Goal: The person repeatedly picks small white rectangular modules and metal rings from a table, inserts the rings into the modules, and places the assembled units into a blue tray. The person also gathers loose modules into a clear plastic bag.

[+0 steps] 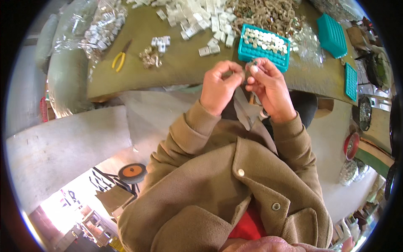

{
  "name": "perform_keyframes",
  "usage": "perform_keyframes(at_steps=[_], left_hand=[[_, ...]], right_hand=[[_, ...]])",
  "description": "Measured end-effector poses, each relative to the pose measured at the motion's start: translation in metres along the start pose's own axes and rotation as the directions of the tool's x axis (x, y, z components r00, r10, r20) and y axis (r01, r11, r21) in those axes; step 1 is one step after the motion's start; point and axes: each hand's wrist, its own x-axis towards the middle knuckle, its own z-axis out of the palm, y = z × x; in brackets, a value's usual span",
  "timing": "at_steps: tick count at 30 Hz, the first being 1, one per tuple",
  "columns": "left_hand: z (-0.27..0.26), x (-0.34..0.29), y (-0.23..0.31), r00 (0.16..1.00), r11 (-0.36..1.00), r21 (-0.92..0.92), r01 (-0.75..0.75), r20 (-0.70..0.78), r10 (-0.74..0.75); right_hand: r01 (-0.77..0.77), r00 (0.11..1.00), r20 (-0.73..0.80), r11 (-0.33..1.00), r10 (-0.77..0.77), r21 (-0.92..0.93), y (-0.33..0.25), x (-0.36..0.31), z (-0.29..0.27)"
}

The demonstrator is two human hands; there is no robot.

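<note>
Just over the near edge of the table (159,80), my two hands are held up close together. My left hand (220,88) is closed in a pinch, its thumb pressed to the index finger; what sits in it is hidden. My right hand (272,92) pinches a small dark item (253,63) between thumb and fingertips, too small to name. Right behind the hands lies a teal compartment tray (243,53) with rows of round, whitish-gold pieces in its far part. A heap of beige cord-like pieces (268,14) rises behind the tray.
Small white rectangular packets (193,21) are heaped at the back. Yellow-handled pliers (119,61) and a small beige pile (150,57) lie to the left. Stacked teal trays (331,37), clear plastic bags (308,44) and another teal tray (351,82) are on the right.
</note>
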Motion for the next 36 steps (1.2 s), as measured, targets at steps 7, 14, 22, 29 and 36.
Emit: perform_keyframes(at_steps=[7,14,22,29,36], left_hand=[[-0.029,0.02,0.021,0.956,0.852,0.466,-0.24,-0.041,0.291],[-0.05,0.055,-0.004,0.796,0.311,0.885,-0.347,0.103,0.596],[-0.054,0.054,0.005,0.763,0.655,0.639,-0.403,-0.161,0.627],[-0.029,0.015,0.035,0.991,0.97,0.211,-0.118,0.084,0.102],[-0.01,-0.001,0.033,0.991,0.989,-0.142,-0.047,0.121,0.064]], right_hand=[[0.063,0.998,0.0,0.998,-0.063,0.003,-0.003,0.006,0.008],[0.125,0.989,0.083,0.992,-0.124,-0.013,0.005,0.003,0.0],[0.207,0.973,0.123,0.976,-0.198,-0.068,0.0,-0.001,0.006],[0.27,0.956,0.131,0.962,-0.262,-0.045,-0.011,-0.005,0.011],[0.116,0.984,0.145,0.991,-0.105,-0.067,-0.003,-0.008,0.014]])
